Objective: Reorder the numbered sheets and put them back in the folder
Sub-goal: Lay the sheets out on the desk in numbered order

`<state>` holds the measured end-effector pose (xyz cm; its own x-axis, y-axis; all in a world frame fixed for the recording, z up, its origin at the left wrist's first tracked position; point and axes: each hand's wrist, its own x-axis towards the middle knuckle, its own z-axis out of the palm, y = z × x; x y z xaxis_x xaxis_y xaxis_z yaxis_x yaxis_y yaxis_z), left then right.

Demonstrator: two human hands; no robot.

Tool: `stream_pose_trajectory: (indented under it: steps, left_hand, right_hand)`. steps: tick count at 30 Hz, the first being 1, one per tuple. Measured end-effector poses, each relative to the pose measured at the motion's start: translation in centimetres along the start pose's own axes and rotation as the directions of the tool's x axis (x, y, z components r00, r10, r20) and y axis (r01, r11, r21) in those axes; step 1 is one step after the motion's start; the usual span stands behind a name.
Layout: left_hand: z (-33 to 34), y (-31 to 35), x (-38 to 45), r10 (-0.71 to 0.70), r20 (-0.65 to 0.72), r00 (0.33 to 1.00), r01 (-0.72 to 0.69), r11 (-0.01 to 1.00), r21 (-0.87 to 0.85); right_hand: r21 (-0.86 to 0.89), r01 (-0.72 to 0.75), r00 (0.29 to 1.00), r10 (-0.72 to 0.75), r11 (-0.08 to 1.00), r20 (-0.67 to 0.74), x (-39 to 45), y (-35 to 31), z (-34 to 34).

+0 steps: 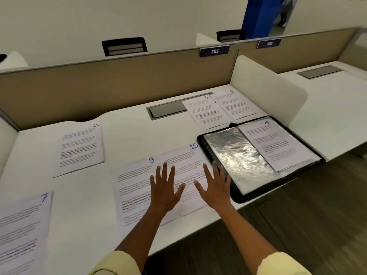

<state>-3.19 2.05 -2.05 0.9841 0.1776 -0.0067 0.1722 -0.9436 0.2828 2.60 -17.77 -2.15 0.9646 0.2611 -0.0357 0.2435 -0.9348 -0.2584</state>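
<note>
A black folder (236, 196) lies open at the desk's right, with shiny empty sleeves on its left page and sheet 4 (278, 143) on its right page. Printed sheets marked in blue ink are spread over the white desk: sheet 2 (79, 149), sheet 7 (21, 231), sheet 9 (133, 187), sheet 10 (184, 163), sheet 5 (206, 112) and sheet 6 (234, 104). My left hand (163, 188) is spread flat where sheets 9 and 10 meet. My right hand (215, 186) is spread flat over sheet 10, beside the folder's left edge. Neither holds anything.
A tan partition (111, 86) runs along the back with label 303 (214, 51). A white divider (264, 86) stands right of the folder. A grey cable hatch (166, 110) sits in the desk behind the sheets. The desk's front edge runs below my forearms.
</note>
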Motion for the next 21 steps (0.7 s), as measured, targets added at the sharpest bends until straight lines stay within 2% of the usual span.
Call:
stream_pose_trajectory:
  steps: [11, 21]
  left_hand:
    - [3.3, 11.7, 4.3, 0.165, 0.055, 0.985, -0.163, 0.986, -0.028]
    - [6.7, 19.8, 12.9, 0.282, 0.091, 0.955, -0.279, 0.959, -0.043]
  right_hand:
    - [0.027, -0.193, 0.981, 0.193, 0.981, 0.003, -0.1, 11.0, -3.4]
    - [0.025, -0.289, 0.956, 0.290, 0.957, -0.042, 5.2, 19.5, -5.0]
